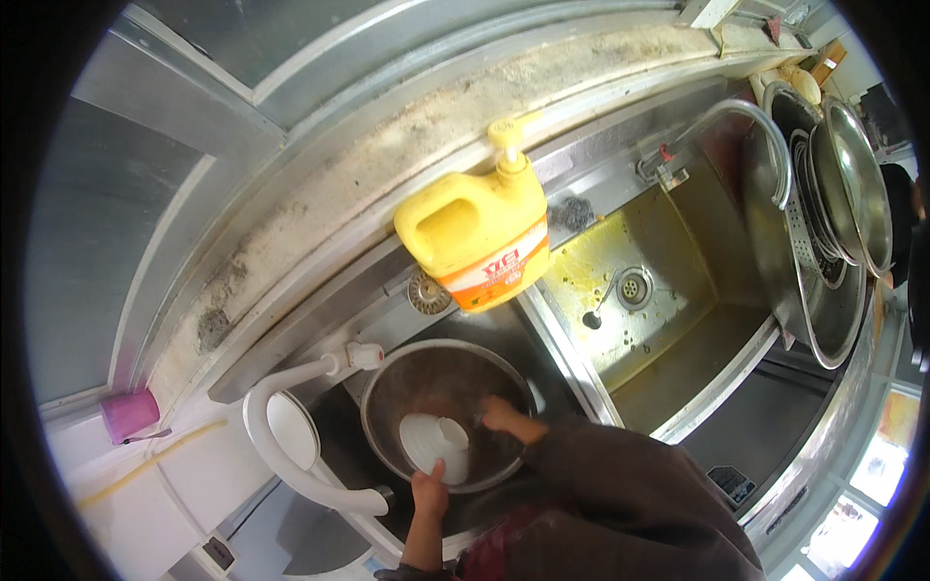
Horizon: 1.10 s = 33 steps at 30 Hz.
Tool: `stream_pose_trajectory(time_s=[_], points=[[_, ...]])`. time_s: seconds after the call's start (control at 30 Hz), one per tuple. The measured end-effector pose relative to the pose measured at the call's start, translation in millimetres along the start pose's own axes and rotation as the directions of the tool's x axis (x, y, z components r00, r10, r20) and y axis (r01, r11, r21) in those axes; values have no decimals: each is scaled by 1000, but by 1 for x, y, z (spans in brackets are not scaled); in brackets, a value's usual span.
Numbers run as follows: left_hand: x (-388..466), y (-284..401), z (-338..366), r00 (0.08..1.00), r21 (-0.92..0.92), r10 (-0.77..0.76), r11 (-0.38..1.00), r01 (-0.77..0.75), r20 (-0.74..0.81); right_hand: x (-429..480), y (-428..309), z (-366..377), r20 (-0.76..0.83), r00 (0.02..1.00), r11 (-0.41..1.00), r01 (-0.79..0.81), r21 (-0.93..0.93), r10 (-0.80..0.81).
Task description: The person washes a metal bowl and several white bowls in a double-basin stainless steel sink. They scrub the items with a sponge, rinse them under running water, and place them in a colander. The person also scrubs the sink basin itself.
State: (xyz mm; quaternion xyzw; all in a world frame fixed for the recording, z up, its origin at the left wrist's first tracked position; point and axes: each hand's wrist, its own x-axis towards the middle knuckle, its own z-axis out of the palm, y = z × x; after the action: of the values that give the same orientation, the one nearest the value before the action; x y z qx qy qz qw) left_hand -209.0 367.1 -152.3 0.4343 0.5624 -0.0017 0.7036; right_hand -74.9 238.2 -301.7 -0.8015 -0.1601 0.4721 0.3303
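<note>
My left hand [430, 492] grips the rim of a white bowl [421, 439], thumb on the near side. The bowl is tilted over, its foot ring facing up, inside a round metal basin [369, 436] of brownish water. My right hand [504, 417] reaches into the basin to the right of the bowl, apart from it. Its fingertips are at the murky water, and whether they hold something is hidden. The basin stands in the left sink compartment, with a white faucet [357, 356] behind it.
A yellow detergent jug [465, 218] with a pump stands behind the basin, beside a sink strainer [429, 292]. Steel wool [572, 213] lies on the ledge. The right sink [654, 240] has yellow residue and scraps. Large metal bowls [850, 181] are stacked right. A white hose [272, 443] curves left.
</note>
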Motion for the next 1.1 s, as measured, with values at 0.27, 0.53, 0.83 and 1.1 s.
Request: stream_pose_trajectory(time_s=[0.27, 0.53, 0.83, 1.1], points=[[9, -26, -9, 894, -546, -253, 719, 430, 370, -128, -107, -26, -127, 804, 813, 567, -131, -581], [-29, 21, 6, 913, 510, 2, 829, -229, 407, -34, -120, -24, -158, 898, 910, 414, -8, -410], [-70, 10, 6, 977, -289, 111, 956, -55, 181, -85, -90, -123, -304, 840, 795, 532, 291, -450], [-83, -17, 3, 978, -295, 86, 955, -27, 191, -179, -4, -419, -981, 176, 878, 479, 9, -86]])
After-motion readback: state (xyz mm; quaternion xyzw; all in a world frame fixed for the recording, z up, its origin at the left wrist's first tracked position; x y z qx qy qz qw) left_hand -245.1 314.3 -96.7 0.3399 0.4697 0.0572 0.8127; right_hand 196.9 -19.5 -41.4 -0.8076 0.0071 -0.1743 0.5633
